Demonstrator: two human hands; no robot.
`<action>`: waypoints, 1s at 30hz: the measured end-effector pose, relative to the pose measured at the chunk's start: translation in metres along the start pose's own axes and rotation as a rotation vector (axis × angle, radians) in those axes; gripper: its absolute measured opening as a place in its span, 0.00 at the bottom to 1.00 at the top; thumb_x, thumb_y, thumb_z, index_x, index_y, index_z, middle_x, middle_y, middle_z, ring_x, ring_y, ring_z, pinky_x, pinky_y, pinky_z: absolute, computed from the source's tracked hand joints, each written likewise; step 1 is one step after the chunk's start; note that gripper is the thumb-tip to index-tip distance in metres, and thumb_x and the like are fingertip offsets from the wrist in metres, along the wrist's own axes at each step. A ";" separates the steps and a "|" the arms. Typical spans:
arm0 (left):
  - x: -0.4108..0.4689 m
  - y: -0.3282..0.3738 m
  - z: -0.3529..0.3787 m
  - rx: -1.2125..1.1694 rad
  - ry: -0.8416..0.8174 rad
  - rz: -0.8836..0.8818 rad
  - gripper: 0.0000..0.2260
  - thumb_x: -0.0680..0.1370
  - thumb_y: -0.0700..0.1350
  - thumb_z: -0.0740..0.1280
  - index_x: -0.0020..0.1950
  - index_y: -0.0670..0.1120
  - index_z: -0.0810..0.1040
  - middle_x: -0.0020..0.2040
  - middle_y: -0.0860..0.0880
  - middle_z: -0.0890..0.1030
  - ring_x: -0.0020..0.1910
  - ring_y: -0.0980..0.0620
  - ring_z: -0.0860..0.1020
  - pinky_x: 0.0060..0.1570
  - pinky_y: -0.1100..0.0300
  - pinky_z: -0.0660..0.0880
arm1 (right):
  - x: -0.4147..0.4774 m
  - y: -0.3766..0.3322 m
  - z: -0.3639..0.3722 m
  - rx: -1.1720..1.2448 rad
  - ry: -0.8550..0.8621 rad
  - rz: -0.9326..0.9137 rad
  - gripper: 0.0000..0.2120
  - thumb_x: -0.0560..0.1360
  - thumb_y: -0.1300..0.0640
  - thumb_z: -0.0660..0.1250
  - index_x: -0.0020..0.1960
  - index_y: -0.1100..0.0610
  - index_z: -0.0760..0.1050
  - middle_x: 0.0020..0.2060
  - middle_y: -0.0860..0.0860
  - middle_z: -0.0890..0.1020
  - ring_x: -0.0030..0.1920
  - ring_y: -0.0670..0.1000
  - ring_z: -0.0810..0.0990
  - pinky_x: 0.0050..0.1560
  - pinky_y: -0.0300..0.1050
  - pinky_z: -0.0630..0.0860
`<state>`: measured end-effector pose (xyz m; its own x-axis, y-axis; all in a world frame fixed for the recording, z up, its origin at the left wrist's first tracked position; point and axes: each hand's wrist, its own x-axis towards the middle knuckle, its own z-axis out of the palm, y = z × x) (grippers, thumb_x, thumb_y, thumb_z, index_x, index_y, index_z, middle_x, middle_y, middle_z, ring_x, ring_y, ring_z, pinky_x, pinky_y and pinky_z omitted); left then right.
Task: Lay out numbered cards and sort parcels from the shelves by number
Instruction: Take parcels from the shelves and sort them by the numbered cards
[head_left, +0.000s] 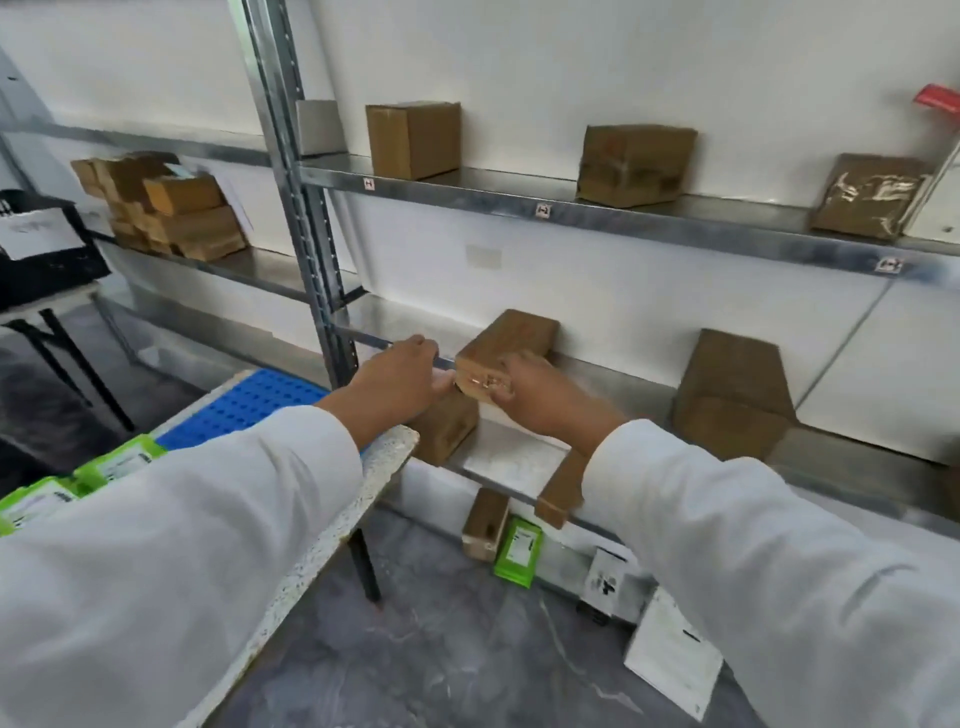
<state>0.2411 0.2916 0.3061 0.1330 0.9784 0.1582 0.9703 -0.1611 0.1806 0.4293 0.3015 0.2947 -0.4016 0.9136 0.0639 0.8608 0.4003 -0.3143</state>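
Head view: small brown parcel at twelve o'clock on middle shelf, clasped at its near end between left hand and right hand, seemingly light, stiff, tape-slick.

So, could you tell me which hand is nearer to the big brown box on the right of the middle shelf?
Right. The right hand holds a small parcel left of that box; the left hand is farther left, at the parcel's other side.
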 end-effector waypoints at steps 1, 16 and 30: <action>0.001 0.009 0.010 -0.012 -0.025 0.016 0.19 0.80 0.55 0.59 0.63 0.43 0.72 0.59 0.46 0.75 0.57 0.45 0.76 0.55 0.48 0.75 | -0.010 0.010 0.004 0.021 0.019 0.030 0.19 0.80 0.50 0.60 0.67 0.59 0.70 0.60 0.56 0.75 0.59 0.57 0.74 0.59 0.52 0.72; 0.029 0.064 0.169 -0.085 -0.288 0.155 0.20 0.80 0.54 0.59 0.63 0.41 0.73 0.60 0.42 0.75 0.60 0.43 0.74 0.56 0.51 0.72 | -0.047 0.107 0.115 0.174 -0.126 0.433 0.18 0.79 0.49 0.58 0.61 0.60 0.71 0.56 0.59 0.76 0.55 0.61 0.75 0.54 0.53 0.74; 0.097 0.011 0.312 -0.234 -0.526 0.091 0.17 0.79 0.55 0.60 0.57 0.42 0.74 0.55 0.43 0.77 0.56 0.42 0.76 0.50 0.52 0.74 | 0.029 0.160 0.206 0.199 -0.257 0.561 0.22 0.81 0.54 0.57 0.73 0.53 0.61 0.67 0.58 0.71 0.67 0.59 0.70 0.63 0.51 0.69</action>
<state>0.3275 0.4252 0.0204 0.3546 0.8824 -0.3093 0.8878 -0.2139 0.4076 0.4908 0.3770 0.0514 0.0087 0.9240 -0.3822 0.8972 -0.1759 -0.4050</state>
